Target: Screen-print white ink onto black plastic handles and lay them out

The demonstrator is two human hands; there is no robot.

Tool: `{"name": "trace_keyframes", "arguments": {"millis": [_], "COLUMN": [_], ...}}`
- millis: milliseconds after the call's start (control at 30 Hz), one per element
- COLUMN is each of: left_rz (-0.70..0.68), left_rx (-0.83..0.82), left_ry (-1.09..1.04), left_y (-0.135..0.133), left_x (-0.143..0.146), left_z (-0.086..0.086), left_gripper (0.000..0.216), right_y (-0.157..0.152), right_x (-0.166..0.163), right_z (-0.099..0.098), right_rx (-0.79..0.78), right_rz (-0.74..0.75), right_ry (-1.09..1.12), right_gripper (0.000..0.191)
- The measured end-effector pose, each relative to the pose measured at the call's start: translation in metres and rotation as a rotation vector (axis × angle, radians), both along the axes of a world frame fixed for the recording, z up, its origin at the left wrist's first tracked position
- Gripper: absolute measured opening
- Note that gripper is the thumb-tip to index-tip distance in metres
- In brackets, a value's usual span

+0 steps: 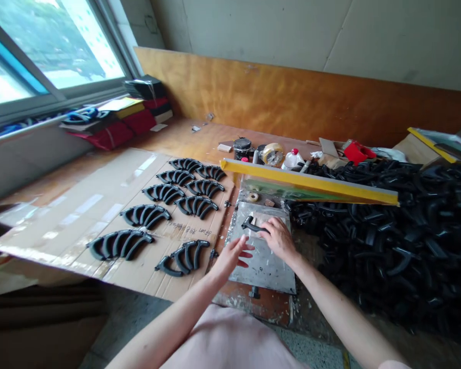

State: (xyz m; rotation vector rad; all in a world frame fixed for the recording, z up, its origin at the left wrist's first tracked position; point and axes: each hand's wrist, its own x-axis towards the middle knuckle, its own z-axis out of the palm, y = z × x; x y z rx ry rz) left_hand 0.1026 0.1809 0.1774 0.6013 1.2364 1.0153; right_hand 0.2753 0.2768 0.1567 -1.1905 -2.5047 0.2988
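My right hand [278, 237] rests on a grey metal plate [267, 266], its fingers closed on the end of one curved black plastic handle [250, 224] lying on the plate. My left hand [232, 256] hovers at the plate's left edge, fingers stretched out and holding nothing. A yellow-framed screen [311, 183] stands tilted up behind the plate.
Groups of black curved handles [161, 218] lie in rows on flattened cardboard [72, 215] to the left. A big heap of the same handles [399, 230] fills the right side. A tape roll [272, 152], a black jar [242, 147] and a bottle [292, 159] stand behind the screen.
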Motion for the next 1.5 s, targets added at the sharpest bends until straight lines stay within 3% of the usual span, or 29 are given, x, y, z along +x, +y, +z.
{"name": "trace_keyframes", "arguments": {"millis": [100, 167, 333, 467, 567, 733, 933, 1200, 1500], "left_rz": [0.216, 0.348, 0.589, 0.562, 0.502, 0.423, 0.549, 0.663, 0.613], "left_rx": [-0.004, -0.011, -0.21, -0.442, -0.506, -0.547, -0.527, -0.497, -0.471], "left_ry": [-0.054, -0.002, 0.322, 0.554, 0.623, 0.76, 0.845, 0.893, 0.973], "left_y": [-0.031, -0.05, -0.113, -0.152, -0.157, -0.15, -0.153, -0.155, -0.156], "left_x": [-0.002, -0.022, -0.107, -0.154, -0.167, -0.175, -0.164, -0.154, -0.156], "left_z": [-0.02, -0.031, -0.076, -0.12, -0.139, -0.143, -0.144, -0.148, -0.145], "left_gripper": [0.053, 0.047, 0.047, 0.046, 0.042, 0.038, 0.037, 0.027, 0.025], "right_y": [-0.052, -0.078, -0.084, -0.072, -0.074, -0.089, -0.089, -0.085, -0.079], "right_x": [-0.042, -0.071, -0.134, -0.175, -0.198, -0.227, -0.245, -0.248, -0.238], "right_z": [0.008, 0.006, -0.023, -0.053, -0.068, -0.069, -0.065, -0.069, -0.072], "right_rx": [0.073, 0.037, -0.127, -0.207, -0.229, -0.303, -0.395, -0.447, -0.37], "right_rz": [0.182, 0.282, 0.433, 0.436, 0.408, 0.282, 0.168, 0.115, 0.105], "right_ry": [0.037, 0.071, 0.03, -0.222, -0.369, -0.454, -0.474, -0.504, -0.521], "right_gripper": [0.016, 0.019, 0.029, 0.024, 0.027, 0.036, 0.032, 0.028, 0.029]}}
